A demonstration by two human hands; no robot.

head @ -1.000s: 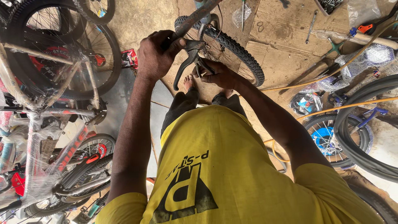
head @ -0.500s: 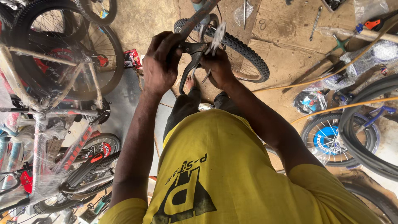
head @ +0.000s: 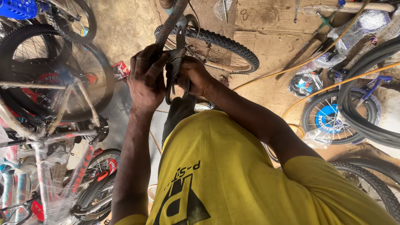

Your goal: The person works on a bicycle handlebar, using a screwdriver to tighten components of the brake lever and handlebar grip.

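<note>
While looking straight down past the yellow shirt (head: 233, 175), both hands working at one spot on the bike tube (head: 168, 25), the landmark for everything below.

Nearest: left hand (head: 146, 81) wrapped tight round the lower end of the tube, fingers curled, thumb up against the metal. Right hand (head: 193, 75) just beside it, touching, closed on the dark caliper brake (head: 175, 71). Curved brake arms hanging down between the two palms, upper part pressed against the tube. Cannot tell whether a bolt is seated; fingers hide the joint.

Right of the tube and behind it: knobby tyre wheel (head: 216, 46) lying on the cardboard floor (head: 266, 25). Yellow hose (head: 316, 62) further right, running across the floor. Small wheel with blue hub (head: 329, 118) and loose black tyres (head: 366, 104) well to the right.

Left of the tube: plastic-wrapped bike frames (head: 46, 137) and a large spoked wheel (head: 54, 75), close-packed.

Risks, as judged:
- Brake slipping out of a greasy grip, dropping toward the feet below.
- Pinched finger between brake arm and tube, given how tight the hands overlap.
- Tube swinging if the left grip loosens; no stand visible.
- Hose and loose tyres underfoot, trip hazard on stepping back.
</note>
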